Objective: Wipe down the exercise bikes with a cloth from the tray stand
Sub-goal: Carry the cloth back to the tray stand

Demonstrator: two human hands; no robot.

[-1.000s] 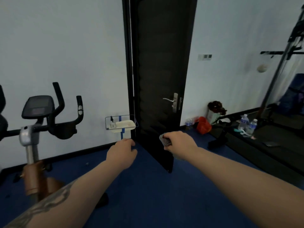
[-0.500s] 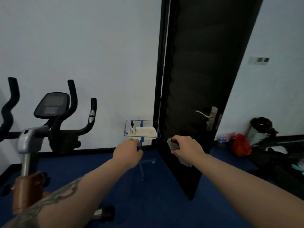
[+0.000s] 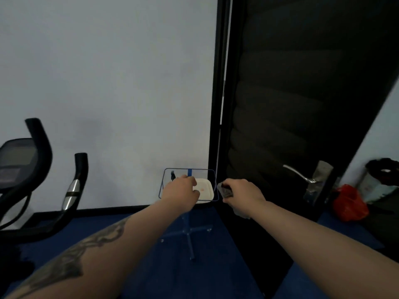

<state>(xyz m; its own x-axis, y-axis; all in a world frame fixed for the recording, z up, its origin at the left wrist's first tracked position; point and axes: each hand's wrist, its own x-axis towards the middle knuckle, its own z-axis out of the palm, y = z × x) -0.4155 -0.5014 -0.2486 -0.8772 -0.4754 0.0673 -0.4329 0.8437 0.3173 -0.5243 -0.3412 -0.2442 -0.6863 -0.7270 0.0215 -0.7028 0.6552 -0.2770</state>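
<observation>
The left hand (image 3: 180, 190), fingers curled and holding nothing visible, hovers over the blue wire-rimmed tray stand (image 3: 164, 172) with its white square dish (image 3: 205, 188). The right hand (image 3: 243, 194) clutches a dark grey cloth (image 3: 224, 189) beside the rim. The black exercise bike (image 3: 32, 169) stands left. No writing is legible.

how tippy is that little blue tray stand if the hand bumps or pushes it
Probably tippy: the tray stand rests on one thin post with a small cross base, and its wire tray rim sits high. It looks light, so it may slide on the blue floor. The left hand is right over it.
</observation>
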